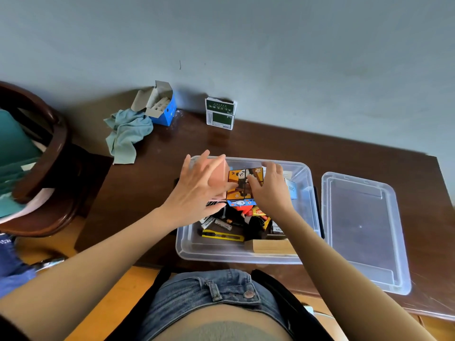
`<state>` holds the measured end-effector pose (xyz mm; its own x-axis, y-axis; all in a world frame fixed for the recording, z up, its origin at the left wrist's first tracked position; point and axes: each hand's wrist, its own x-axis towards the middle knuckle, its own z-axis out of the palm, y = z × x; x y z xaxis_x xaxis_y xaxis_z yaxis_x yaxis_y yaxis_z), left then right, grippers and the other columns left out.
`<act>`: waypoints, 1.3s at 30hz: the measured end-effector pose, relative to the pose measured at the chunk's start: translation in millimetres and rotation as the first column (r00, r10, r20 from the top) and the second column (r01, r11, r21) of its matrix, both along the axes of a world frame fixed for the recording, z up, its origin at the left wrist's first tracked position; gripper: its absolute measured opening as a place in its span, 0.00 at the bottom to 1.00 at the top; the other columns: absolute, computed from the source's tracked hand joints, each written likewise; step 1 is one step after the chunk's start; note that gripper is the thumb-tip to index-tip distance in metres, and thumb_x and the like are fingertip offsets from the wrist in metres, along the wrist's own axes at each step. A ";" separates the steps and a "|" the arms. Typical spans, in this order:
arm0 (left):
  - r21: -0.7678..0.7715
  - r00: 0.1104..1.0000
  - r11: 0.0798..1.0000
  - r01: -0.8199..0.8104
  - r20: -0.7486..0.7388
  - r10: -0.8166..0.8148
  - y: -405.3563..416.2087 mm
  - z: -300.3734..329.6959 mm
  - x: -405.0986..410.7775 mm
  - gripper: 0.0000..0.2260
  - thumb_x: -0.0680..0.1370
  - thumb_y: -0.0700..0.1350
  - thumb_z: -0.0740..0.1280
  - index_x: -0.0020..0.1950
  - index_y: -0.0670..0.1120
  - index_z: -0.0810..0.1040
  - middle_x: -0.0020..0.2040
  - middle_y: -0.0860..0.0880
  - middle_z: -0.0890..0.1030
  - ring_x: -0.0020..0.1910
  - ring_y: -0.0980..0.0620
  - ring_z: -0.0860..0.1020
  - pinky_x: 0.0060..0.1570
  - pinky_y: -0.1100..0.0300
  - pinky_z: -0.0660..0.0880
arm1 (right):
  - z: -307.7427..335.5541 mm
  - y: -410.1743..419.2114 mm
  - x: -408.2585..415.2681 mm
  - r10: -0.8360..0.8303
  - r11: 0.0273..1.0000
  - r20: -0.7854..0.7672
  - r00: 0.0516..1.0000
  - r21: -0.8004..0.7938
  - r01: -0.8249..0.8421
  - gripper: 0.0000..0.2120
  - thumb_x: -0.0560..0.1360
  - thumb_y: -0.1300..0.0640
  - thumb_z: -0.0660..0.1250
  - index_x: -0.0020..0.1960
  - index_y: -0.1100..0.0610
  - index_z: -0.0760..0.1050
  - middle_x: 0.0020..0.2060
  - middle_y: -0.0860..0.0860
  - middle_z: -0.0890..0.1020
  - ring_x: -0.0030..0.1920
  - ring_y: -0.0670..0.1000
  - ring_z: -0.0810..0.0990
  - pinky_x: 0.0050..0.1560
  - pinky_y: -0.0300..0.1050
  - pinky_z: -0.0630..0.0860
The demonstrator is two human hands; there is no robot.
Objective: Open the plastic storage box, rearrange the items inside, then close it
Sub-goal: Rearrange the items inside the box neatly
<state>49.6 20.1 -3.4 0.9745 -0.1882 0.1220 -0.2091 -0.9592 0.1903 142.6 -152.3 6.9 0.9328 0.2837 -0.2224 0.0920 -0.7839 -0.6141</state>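
Note:
The clear plastic storage box (187,244) stands open on the dark wooden table, its lid (364,232) lying flat to its right. Inside, at the far end, sits an orange panda-printed box (240,183) beside a pink box (222,173). My left hand (197,190) lies with straight fingers against the pink box. My right hand (269,188) grips the panda box with curled fingers. Nearer me in the box lie a yellow utility knife (222,235), small packets, a black item and a wooden block (272,246).
Against the wall stand an open blue carton of chalk (163,107) and a green-and-white pack (220,113). A teal cloth (128,134) lies at the table's far left. A dark wooden chair (49,153) stands left of the table.

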 end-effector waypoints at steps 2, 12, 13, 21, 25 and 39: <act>-0.010 0.999 1.000 0.012 0.051 -0.012 -3.1 -2.2 4.7 0.15 0.69 0.52 0.76 0.54 0.54 0.82 0.71 0.41 0.66 0.72 0.34 0.60 0.65 0.27 0.56 | 0.2 -8.3 3.4 -0.071 0.991 -0.087 0.994 0.109 0.080 0.19 0.79 0.51 0.60 0.68 0.56 0.65 0.66 0.53 0.68 0.57 0.51 0.76 0.55 0.44 0.76; 0.001 0.987 0.997 0.074 0.142 -0.073 -11.2 -2.0 24.0 0.15 0.68 0.56 0.75 0.50 0.49 0.84 0.57 0.44 0.80 0.64 0.38 0.73 0.65 0.37 0.63 | 9.5 -33.2 -1.2 -0.175 0.951 -0.016 0.985 0.257 0.173 0.06 0.77 0.53 0.64 0.45 0.55 0.75 0.41 0.50 0.80 0.41 0.46 0.78 0.35 0.37 0.73; -0.020 0.989 0.997 0.071 0.131 -0.068 -9.6 -1.6 25.7 0.14 0.69 0.56 0.75 0.48 0.49 0.85 0.56 0.44 0.80 0.64 0.39 0.73 0.65 0.38 0.64 | 11.8 -37.8 -5.0 -0.132 0.960 0.014 0.991 0.253 0.124 0.09 0.77 0.54 0.63 0.40 0.56 0.75 0.36 0.51 0.80 0.36 0.46 0.76 0.32 0.37 0.70; -0.138 0.997 0.989 0.052 0.070 -0.043 -3.1 0.5 29.7 0.16 0.71 0.57 0.72 0.52 0.49 0.83 0.61 0.45 0.76 0.66 0.43 0.71 0.69 0.38 0.57 | -5.1 -13.6 -45.9 0.540 0.742 -0.366 0.758 -0.218 -0.634 0.13 0.78 0.54 0.59 0.46 0.60 0.78 0.41 0.54 0.80 0.44 0.55 0.78 0.43 0.47 0.74; -0.229 0.996 0.973 -0.004 0.089 0.025 -5.0 3.5 19.7 0.18 0.74 0.58 0.65 0.58 0.49 0.80 0.65 0.45 0.73 0.69 0.47 0.66 0.71 0.43 0.52 | -37.3 26.2 -48.1 0.539 0.491 -0.466 0.701 -0.502 -0.712 0.05 0.78 0.57 0.60 0.45 0.57 0.71 0.42 0.54 0.77 0.44 0.56 0.76 0.35 0.42 0.68; -0.286 0.984 0.949 -0.133 0.079 0.161 -4.3 6.0 -5.4 0.19 0.76 0.53 0.59 0.63 0.48 0.76 0.67 0.45 0.70 0.68 0.49 0.64 0.71 0.45 0.54 | -72.2 43.1 -54.2 0.584 0.322 -0.472 0.661 -0.613 -0.722 0.12 0.78 0.62 0.61 0.60 0.58 0.74 0.55 0.53 0.78 0.54 0.54 0.78 0.42 0.43 0.70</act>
<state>44.2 15.7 2.5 0.9688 0.0118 0.2475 -0.1013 -0.8927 0.4392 88.4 -109.2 -65.3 0.4572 0.4702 -0.7549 0.7531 -0.6562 0.0474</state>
